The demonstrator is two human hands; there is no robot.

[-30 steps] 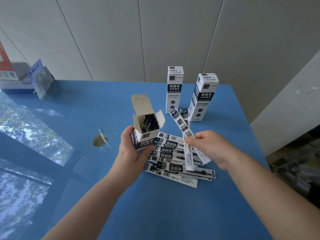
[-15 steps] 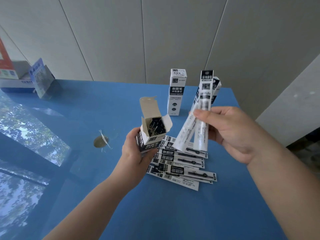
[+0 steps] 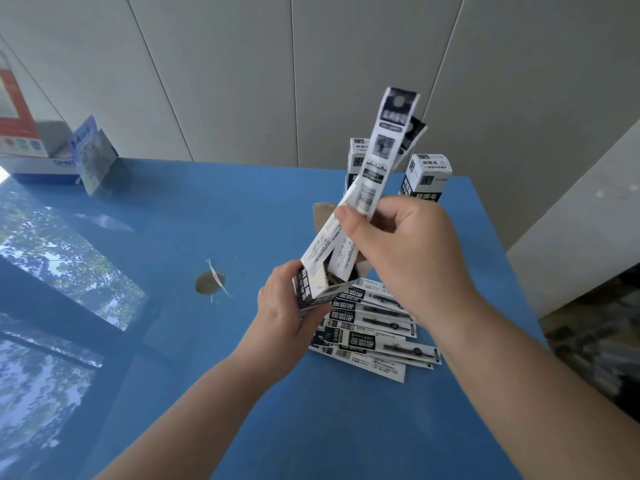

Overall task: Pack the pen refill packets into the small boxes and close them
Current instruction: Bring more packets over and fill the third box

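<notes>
1. Now the right hand [image 3: 408,251], pinching two refill packets [image 3: 377,174], has swung them over; their lower ends dip into the open box [image 3: 320,289].
2. Left hand [image 3: 280,306] grips that box.
3. More packets [image 3: 374,334] wait on the table [image 3: 242,393].

Little can be read. A white-and-blue box [image 3: 41,168] at the far left of the frame shows the blue letters "DINT" on its side, cut off by a leaflet. The upright box [image 3: 427,174] at upper right carries Chinese print and a QR code, too small to read. The packets on the table [image 3: 374,327] show barcodes and blurred characters.
</notes>
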